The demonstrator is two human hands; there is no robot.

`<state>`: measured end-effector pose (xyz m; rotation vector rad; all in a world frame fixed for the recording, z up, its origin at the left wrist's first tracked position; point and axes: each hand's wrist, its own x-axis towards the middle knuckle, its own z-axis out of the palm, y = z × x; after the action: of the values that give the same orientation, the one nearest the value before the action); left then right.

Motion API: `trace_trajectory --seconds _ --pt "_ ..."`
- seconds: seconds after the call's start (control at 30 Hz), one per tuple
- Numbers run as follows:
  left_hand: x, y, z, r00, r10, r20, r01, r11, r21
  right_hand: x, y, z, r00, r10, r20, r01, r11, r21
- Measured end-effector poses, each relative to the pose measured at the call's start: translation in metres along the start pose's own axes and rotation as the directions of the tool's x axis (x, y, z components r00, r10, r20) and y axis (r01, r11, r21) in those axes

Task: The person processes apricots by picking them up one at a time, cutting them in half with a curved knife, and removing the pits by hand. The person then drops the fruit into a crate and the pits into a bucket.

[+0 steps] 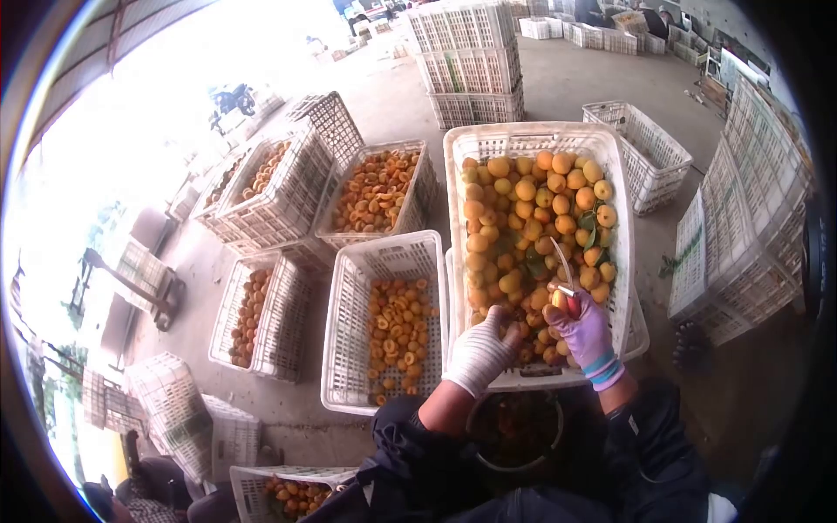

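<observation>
My left hand (pixel 485 350), in a whitish striped glove, is over the near edge of a white crate (pixel 534 131) full of whole orange fruit (pixel 526 190). Its fingers are curled; whatever they hold, if anything, is too small to name. To its right, my right hand (pixel 582 329), in a purple glove with blue bands at the wrist, is closed round the red and orange handle of a tool (pixel 566 301). A thin, pale curved part rises from that tool over the fruit. Some green leaves (pixel 595 228) lie among the fruit.
Left of the full crate, a white crate (pixel 341 327) holds cut orange halves (pixel 398 329). More crates of fruit (pixel 375 190) stand further left. A round bucket (pixel 514 429) is below my wrists. Tall crate stacks (pixel 469 61) rise behind and at the right. Part of a person (pixel 144 488) shows at lower left.
</observation>
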<state>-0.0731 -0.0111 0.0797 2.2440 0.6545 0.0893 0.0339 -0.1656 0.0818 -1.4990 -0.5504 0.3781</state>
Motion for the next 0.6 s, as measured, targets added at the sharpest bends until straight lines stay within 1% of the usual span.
trace_trajectory --seconds 0.03,0.07,0.1,0.13,0.17,0.2,0.27,0.33,0.37,0.4,0.47,0.5,0.53,0.57,0.6 --pt "0.007 -0.014 0.007 0.996 0.089 -0.015 -0.09 0.967 -0.24 -0.002 -0.006 0.0 1.0 0.019 0.003 -0.018 0.999 -0.026" --pt "0.01 -0.028 0.015 0.996 0.092 -0.007 -0.091 0.967 -0.239 -0.005 -0.008 0.0 0.999 0.041 0.003 -0.041 0.998 -0.053" --pt "0.008 -0.03 0.012 0.99 0.084 0.113 -0.01 0.841 -0.541 -0.006 -0.005 0.001 0.999 0.046 -0.003 -0.046 0.997 -0.054" --pt "0.006 -0.032 0.01 0.968 0.11 0.227 0.11 0.626 -0.772 -0.006 0.001 0.004 0.999 -0.029 0.02 0.03 0.997 -0.066" --pt "0.004 -0.032 0.011 0.952 0.143 0.271 0.172 0.481 -0.86 -0.008 0.004 0.006 0.994 -0.101 0.044 0.104 0.992 -0.077" --pt "0.002 -0.03 0.012 0.932 0.181 0.313 0.245 0.321 -0.915 -0.01 -0.001 0.009 0.983 -0.167 0.081 0.182 0.957 -0.226" --pt "-0.02 0.013 -0.006 0.917 0.075 0.393 0.384 0.106 -0.917 -0.013 -0.005 0.016 0.959 -0.214 0.183 0.252 0.943 -0.216" --pt "-0.023 0.002 -0.002 0.925 0.107 0.363 0.324 0.271 -0.906 -0.015 0.002 0.029 0.927 -0.306 0.216 0.332 0.939 -0.094" --pt "-0.023 -0.008 -0.006 0.907 0.085 0.412 0.357 0.36 -0.862 -0.021 -0.002 0.034 0.954 -0.167 0.248 0.156 0.986 0.065" --pt "-0.021 -0.019 -0.013 0.89 0.074 0.449 0.373 0.449 -0.812 -0.024 -0.009 0.035 0.956 -0.051 0.29 -0.014 0.975 0.22" --pt "-0.024 -0.027 -0.039 0.951 -0.026 0.308 0.259 0.613 -0.746 -0.023 -0.011 0.031 0.96 0.037 0.279 -0.119 0.952 0.283" --pt "-0.018 -0.049 -0.044 0.999 -0.048 0.013 0.046 0.791 -0.61 -0.017 -0.015 0.023 0.954 0.117 0.274 -0.184 0.954 0.235" --pt "-0.015 -0.06 -0.048 0.96 0.012 -0.281 -0.122 0.918 -0.377 -0.01 -0.009 0.022 0.987 -0.027 0.158 -0.027 0.944 0.328" --pt "-0.017 -0.068 -0.056 0.88 0.133 -0.456 -0.137 0.99 0.025 -0.007 -0.009 0.01 0.988 0.04 0.15 -0.083 0.952 0.293" --pt "-0.019 -0.062 -0.064 0.77 0.315 -0.555 -0.07 0.906 0.417 -0.004 -0.016 -0.001 0.984 0.103 0.144 -0.138 0.956 0.259"
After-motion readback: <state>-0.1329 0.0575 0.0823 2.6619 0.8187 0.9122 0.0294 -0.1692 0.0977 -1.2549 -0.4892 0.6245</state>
